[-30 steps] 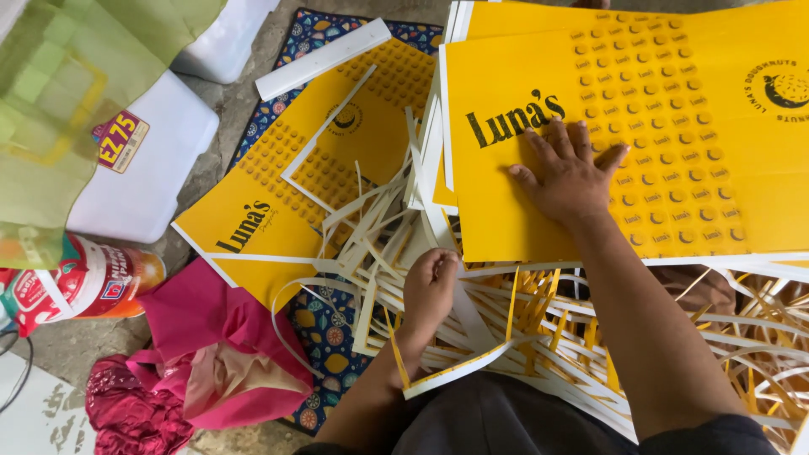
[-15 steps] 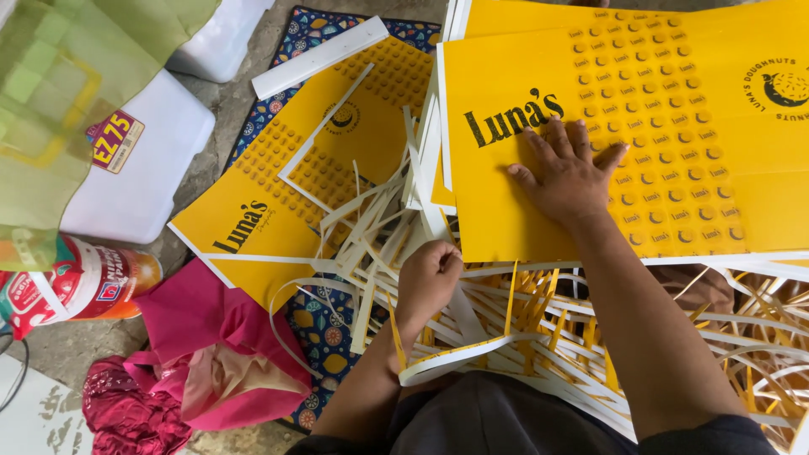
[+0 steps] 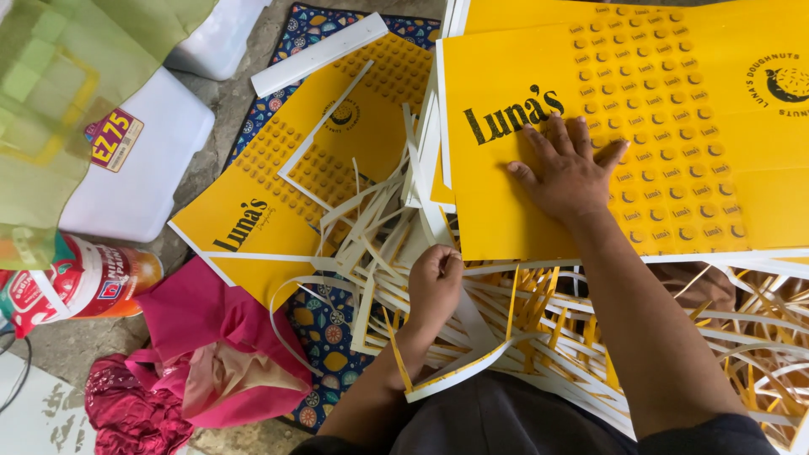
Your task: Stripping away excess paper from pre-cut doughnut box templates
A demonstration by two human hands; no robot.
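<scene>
Flat yellow printed card sheet [image 3: 624,202], white-edged, dotted pattern.

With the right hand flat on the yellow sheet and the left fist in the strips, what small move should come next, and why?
Probably a pull of the left hand toward the body, to tear the white strip off the yellow sheet. The fist is closed at the sheet's lower edge among loose strips, while the right hand presses the sheet flat, as if bracing it.
</scene>
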